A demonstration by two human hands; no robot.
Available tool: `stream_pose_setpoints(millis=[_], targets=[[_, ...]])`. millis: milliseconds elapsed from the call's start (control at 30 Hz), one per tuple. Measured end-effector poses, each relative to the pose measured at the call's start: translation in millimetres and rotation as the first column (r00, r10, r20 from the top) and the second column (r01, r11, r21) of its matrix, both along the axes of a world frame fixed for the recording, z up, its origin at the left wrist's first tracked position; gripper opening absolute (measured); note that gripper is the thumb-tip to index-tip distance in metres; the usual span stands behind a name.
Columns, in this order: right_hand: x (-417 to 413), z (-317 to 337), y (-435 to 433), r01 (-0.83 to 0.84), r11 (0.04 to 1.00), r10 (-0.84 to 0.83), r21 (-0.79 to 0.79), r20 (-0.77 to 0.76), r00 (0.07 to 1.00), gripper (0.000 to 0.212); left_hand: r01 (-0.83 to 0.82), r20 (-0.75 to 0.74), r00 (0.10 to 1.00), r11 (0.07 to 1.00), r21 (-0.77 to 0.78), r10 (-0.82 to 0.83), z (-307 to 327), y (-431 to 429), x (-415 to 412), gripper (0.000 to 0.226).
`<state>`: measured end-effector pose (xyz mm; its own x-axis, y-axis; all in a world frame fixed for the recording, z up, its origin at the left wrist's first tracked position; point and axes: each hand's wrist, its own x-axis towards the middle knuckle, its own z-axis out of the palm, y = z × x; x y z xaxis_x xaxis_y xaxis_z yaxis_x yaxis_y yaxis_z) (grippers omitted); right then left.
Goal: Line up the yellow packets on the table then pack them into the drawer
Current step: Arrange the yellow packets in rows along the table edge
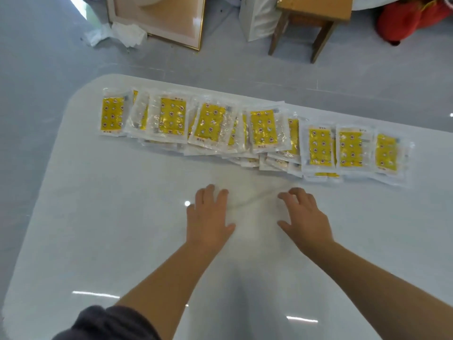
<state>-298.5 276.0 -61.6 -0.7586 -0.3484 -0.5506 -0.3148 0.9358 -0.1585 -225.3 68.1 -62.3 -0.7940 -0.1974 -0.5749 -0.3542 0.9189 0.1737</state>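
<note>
Packets [255, 133] in yellow with clear wrappers lie in a long, loosely overlapped row across the far part of the white tabletop [103, 241], running from the left corner toward the right edge. Several are stacked two or three deep, especially around the middle, where lower ones poke out crooked toward the person.

From the head camera, both hands are palm-down over bare tabletop on the near side of the row. The left hand [208, 217] has its fingers [213, 192] loosely spread and holds nothing; the right hand [306, 217] has its fingers [297, 192] slightly curled, also empty. Neither touches a packet. The row sits just beyond the fingertips, nearest at the untidy middle stretch.

The lining-up looks nearly done, I'd say, with the middle needing squaring. To do it well, slide flat palms against the near edges and nudge the stragglers level, pressing lightly, since the slick wrappers will probably skid over each other. No drawer is in sight, so packing must wait on finding it.
</note>
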Motion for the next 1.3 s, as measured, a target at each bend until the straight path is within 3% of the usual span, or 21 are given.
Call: stream_pose_setpoints(millis=[167,267,367,500,667,900,1067,1300], targets=[[6,-11,112,-0.004,0.989,-0.004,0.149,0.053,0.999,0.113,0.096,0.188,0.976,0.992,0.087,-0.111,-7,136,23,0.114],[-3,-10,172,0.033,0.982,-0.054,0.186,0.108,0.993,0.123,0.001,0.28,0.959,0.994,0.105,-0.031,-12,213,16,0.126],[-20,-5,235,0.093,0.976,-0.122,0.195,0.146,0.982,0.128,-0.026,0.295,0.955,0.999,-0.026,0.032,-21,243,10,0.126],[-46,-1,306,0.095,0.96,-0.145,0.263,0.176,0.974,0.132,0.015,0.284,0.958,0.988,-0.154,0.029,-28,245,11,0.129],[-60,-7,328,0.087,0.972,-0.14,0.219,0.239,0.961,0.135,0.054,0.307,0.952,0.974,-0.22,0.017,-28,247,8,0.13],[-65,-14,332,0.072,0.969,-0.134,0.237,0.255,0.958,0.137,0.237,0.249,0.941,0.971,-0.003,-0.229,-19,318,-46,0.132],[-67,-17,333,0.054,0.971,-0.116,0.231,0.264,0.958,0.135,0.076,0.288,0.955,0.997,-0.02,-0.067,-28,373,-78,0.135],[-84,-15,360,-0.118,0.984,0.076,0.135,0.285,0.956,0.118,0.087,0.292,0.955,0.991,-0.102,-0.053,-32,382,-78,0.137]])
